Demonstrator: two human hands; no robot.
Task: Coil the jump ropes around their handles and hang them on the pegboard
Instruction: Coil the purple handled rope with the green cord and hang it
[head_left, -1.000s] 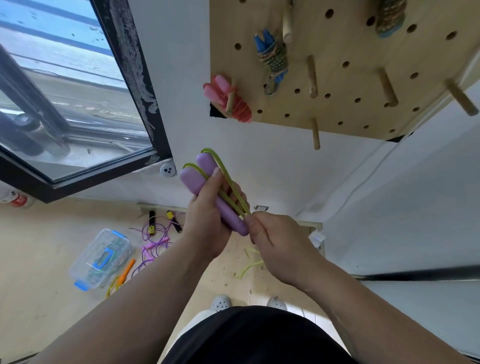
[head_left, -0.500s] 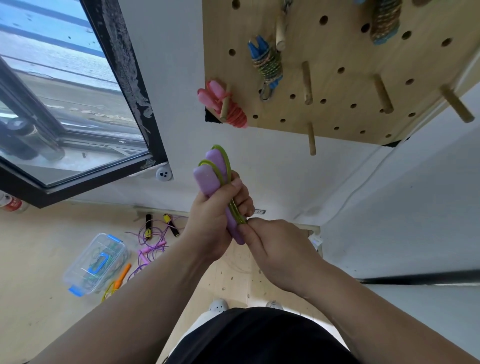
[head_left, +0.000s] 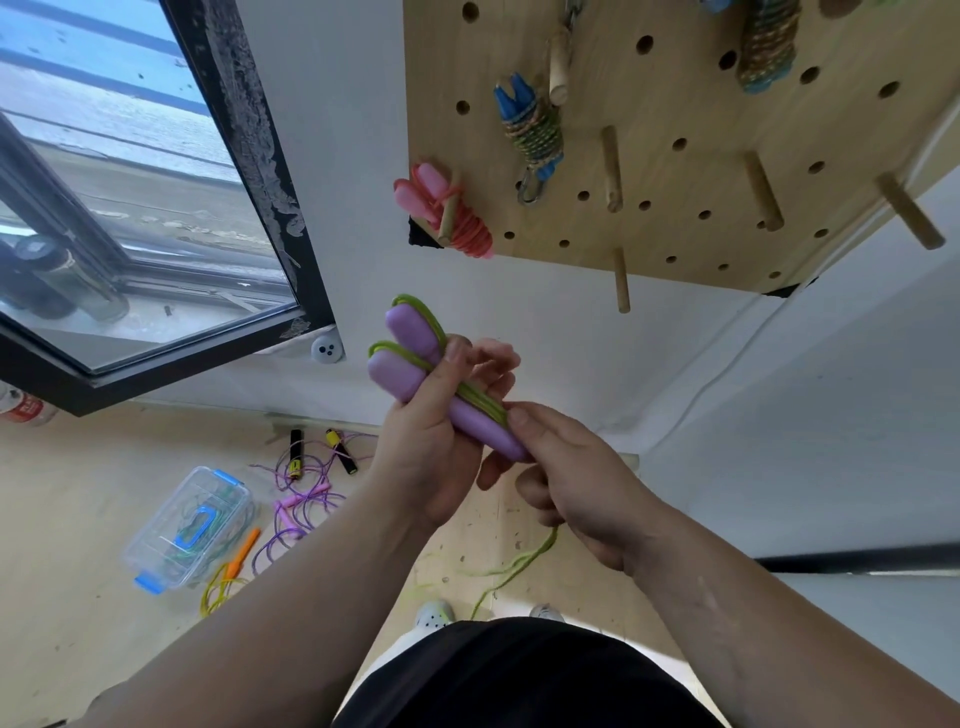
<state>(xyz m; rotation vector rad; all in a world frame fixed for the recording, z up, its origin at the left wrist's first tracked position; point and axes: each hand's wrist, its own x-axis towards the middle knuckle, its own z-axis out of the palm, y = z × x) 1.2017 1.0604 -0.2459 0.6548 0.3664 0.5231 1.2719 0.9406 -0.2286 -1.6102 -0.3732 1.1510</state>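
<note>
White walls (head_left: 519, 332) are carrying a wooden pegboard (head_left: 675, 130), where a coiled pink rope (head_left: 460, 221) is hanging on a peg. Just below, the left hand (head_left: 431, 452) is gripping two purple handles (head_left: 410, 353) side by side. The right hand (head_left: 576, 483) is pinching the green rope (head_left: 480, 402) at their lower end, with its loose tail trailing toward the floor (head_left: 78, 519).

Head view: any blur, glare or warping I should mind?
Head view: wide-angle bend slants the pegboard and window; daylight, no glare on the purple handles; left hand and right hand sharp; green rope tail below is blurred.
</note>
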